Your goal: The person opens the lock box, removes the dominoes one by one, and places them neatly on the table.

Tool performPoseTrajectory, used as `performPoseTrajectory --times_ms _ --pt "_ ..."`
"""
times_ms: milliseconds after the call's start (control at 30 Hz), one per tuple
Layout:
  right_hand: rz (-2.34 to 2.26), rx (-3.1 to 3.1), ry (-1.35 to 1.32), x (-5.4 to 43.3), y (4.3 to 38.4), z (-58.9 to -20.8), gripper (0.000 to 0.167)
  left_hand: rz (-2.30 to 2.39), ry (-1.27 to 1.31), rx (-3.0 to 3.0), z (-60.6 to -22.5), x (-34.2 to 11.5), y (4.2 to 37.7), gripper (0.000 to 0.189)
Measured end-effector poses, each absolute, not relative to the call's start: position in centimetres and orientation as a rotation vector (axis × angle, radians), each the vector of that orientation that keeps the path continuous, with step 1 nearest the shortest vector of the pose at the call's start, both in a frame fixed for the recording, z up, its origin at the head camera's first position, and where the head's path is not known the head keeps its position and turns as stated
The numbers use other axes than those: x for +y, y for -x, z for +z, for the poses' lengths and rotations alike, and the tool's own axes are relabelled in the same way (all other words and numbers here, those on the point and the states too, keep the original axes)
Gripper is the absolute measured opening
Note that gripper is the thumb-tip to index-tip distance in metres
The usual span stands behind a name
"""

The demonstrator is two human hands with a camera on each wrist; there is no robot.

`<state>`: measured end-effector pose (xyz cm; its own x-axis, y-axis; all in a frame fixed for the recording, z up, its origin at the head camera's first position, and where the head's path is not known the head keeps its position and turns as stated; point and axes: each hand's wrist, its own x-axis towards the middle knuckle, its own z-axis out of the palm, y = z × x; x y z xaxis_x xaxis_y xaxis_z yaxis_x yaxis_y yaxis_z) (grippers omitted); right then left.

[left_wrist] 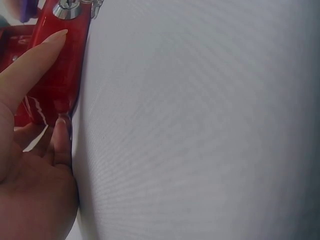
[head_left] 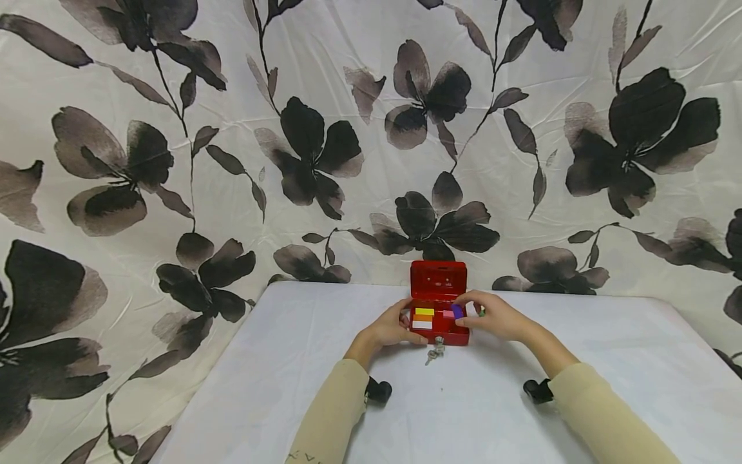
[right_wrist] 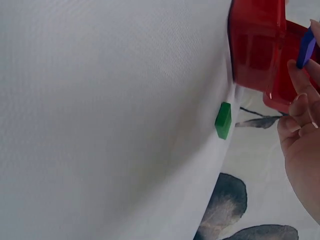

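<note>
A red cash box [head_left: 454, 338] stands on the table with its lid [head_left: 438, 274] raised. My left hand [head_left: 388, 325] holds the box at its left front corner, thumb along the front and fingers at the side. My right hand [head_left: 498, 316] pinches a purple block [head_left: 457, 312] over the right part of the box. Inside, on the left, are a yellow block [head_left: 424, 311], an orange block [head_left: 424, 318] and a white block [head_left: 422, 325]; a pink block [head_left: 448, 314] is partly hidden by the purple one. Keys [head_left: 431, 356] hang from the front lock.
A green block [right_wrist: 223, 121] lies on the white table [head_left: 440, 419] just right of the box, mostly behind my right hand in the head view. A flower-patterned cloth [head_left: 359, 174] hangs behind the table's back edge.
</note>
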<state>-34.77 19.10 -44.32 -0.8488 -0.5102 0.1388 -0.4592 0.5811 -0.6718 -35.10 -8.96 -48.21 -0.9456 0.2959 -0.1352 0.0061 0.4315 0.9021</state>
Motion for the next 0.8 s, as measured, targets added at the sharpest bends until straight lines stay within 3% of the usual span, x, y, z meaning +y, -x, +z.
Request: performPoseTrajectory --times_ms 800 --pt "-1.126 2.815 0.731 24.1 34.4 -45.0 0.041 1.517 -0.271 2.432 -48.4 -8.9 35.2 0.099"
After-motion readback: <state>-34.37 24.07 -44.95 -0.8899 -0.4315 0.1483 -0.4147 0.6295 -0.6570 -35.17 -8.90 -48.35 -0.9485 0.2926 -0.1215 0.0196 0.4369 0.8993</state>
